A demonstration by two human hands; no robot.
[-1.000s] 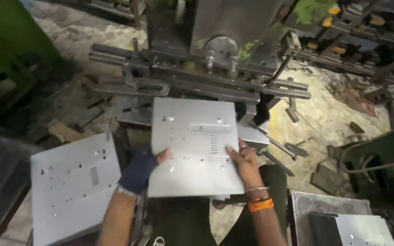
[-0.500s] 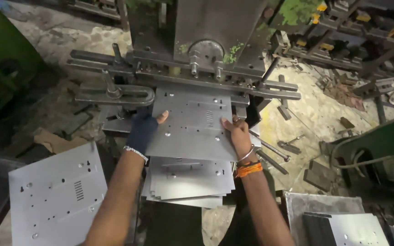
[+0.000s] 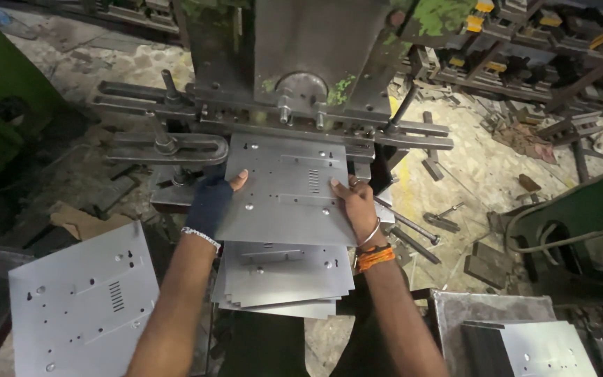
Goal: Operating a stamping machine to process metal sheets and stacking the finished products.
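A grey sheet-metal plate with small holes and a slotted vent lies flat on the bed of a press machine, its far edge under the machine head. My left hand, in a dark fingerless glove, grips the plate's left edge. On the right edge rests my right hand, bare, with bangles and an orange thread at the wrist. Below the held plate sits a stack of similar plates.
Another punched plate lies at the lower left. More plates sit on a metal box at the lower right. Clamps and bars flank the press bed. Bolts and metal scraps litter the floor to the right.
Both hands have pushed the plate away from me, from above the stack onto the press bed and under the machine head. The stack below has come into view.
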